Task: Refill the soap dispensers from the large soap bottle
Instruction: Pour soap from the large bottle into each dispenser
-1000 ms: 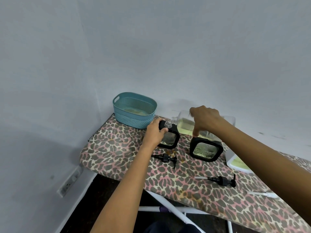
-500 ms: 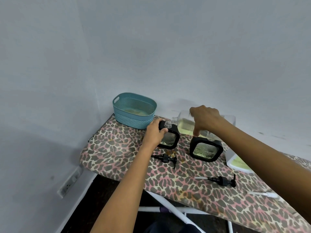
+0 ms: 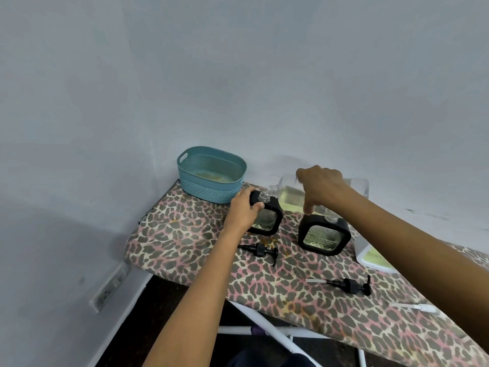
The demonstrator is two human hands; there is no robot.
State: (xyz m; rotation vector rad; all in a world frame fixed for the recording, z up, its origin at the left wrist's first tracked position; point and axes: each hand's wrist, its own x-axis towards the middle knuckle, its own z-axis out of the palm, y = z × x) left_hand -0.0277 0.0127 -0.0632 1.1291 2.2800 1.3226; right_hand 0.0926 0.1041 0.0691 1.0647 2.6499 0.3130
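Observation:
Two square black-framed soap dispensers stand on the leopard-print board (image 3: 185, 250). My left hand (image 3: 242, 209) grips the left dispenser (image 3: 267, 217) at its top corner. My right hand (image 3: 321, 188) holds the large clear soap bottle (image 3: 287, 193) tipped sideways, its neck at the left dispenser's open mouth; yellowish soap fills its lower half. The right dispenser (image 3: 324, 237) stands open and untouched. Two black pump heads lie on the board: one (image 3: 260, 251) in front of the left dispenser, the other (image 3: 349, 284) further right.
A teal basket (image 3: 211, 176) sits at the board's far left corner against the wall. A white tray (image 3: 373, 256) with yellowish contents lies right of the dispensers. A white pump part (image 3: 415, 306) lies near my right forearm. A wall socket (image 3: 109, 287) is low on the left.

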